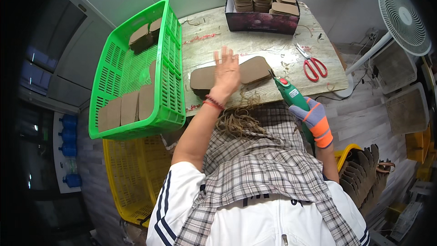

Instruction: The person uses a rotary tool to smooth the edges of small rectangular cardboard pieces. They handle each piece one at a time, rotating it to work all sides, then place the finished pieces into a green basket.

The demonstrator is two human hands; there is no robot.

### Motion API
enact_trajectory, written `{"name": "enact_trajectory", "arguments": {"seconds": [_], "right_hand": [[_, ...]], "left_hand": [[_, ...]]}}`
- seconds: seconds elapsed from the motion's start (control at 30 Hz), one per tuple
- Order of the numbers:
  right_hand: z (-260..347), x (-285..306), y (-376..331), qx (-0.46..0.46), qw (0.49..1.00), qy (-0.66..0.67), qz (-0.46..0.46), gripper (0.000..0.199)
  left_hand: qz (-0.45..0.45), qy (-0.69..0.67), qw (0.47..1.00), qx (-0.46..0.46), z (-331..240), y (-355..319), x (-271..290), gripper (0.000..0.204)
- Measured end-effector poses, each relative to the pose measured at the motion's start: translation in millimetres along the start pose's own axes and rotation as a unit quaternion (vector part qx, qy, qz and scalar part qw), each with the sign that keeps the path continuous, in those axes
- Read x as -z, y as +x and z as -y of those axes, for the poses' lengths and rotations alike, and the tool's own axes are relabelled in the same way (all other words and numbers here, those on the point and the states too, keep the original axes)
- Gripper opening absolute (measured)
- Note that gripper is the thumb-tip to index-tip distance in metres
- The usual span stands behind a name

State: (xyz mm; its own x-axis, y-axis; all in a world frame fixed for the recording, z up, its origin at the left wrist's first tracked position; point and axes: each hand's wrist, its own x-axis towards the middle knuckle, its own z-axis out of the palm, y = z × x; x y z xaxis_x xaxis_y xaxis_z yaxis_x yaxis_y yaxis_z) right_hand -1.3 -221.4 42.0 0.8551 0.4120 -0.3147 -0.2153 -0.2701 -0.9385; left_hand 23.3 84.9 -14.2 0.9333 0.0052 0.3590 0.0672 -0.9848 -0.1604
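Note:
My bare left hand (226, 74) lies flat with its fingers apart, across the inner ends of two groups of brown, round-cornered flat pieces. The left stack (201, 78) lies beside my wrist; the right piece (256, 69) extends toward my other hand. My right hand (314, 117), in a grey and orange glove, is closed around a green handheld electric cutter (291, 93) with a red button. The cutter's narrow tip is at the right piece's outer edge; whether it touches I cannot tell. Thin brown offcut strips (241, 122) hang in a tangle over my plaid apron at the table edge.
A green plastic crate (169, 64) with stacks of brown pieces stands at left. At the back, a dark box (261, 22) holds more stacks. Red-handled scissors (314, 69) lie at right on the table (200, 32). A white fan (404, 17) and yellow crates (132, 173) stand nearby.

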Motion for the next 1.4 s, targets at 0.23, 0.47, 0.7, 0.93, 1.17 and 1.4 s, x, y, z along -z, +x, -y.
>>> {"name": "enact_trajectory", "arguments": {"seconds": [0.23,0.47,0.7,0.93,1.17,1.4], "right_hand": [[-11.1,2.9,-2.0,0.03,0.999,0.01,-0.041,0.029],[-21.0,8.2,5.1,0.043,0.998,-0.01,-0.046,0.04],[-6.0,-0.8,-1.9,0.066,0.995,-0.023,-0.076,0.037],[13.2,-10.8,-7.3,0.053,0.997,0.026,-0.04,0.034],[22.2,-15.8,-10.1,0.059,0.998,0.02,-0.029,0.033],[25.2,-15.1,-8.8,0.054,0.997,0.042,-0.038,0.031]], "left_hand": [[0.013,-0.155,0.988,0.013,-25.0,13.1,-25.1,0.047],[-0.003,-0.433,0.885,0.174,-30.4,-1.0,-23.5,0.023],[-0.116,-0.911,0.285,0.276,-47.8,7.5,40.6,0.027],[-0.145,-0.937,0.2,0.246,-52.3,10.5,49.1,0.035],[-0.131,-0.941,0.197,0.242,-59.2,5.9,44.2,0.035],[-0.086,-0.938,0.229,0.247,-74.9,-7.7,40.4,0.035]]}}
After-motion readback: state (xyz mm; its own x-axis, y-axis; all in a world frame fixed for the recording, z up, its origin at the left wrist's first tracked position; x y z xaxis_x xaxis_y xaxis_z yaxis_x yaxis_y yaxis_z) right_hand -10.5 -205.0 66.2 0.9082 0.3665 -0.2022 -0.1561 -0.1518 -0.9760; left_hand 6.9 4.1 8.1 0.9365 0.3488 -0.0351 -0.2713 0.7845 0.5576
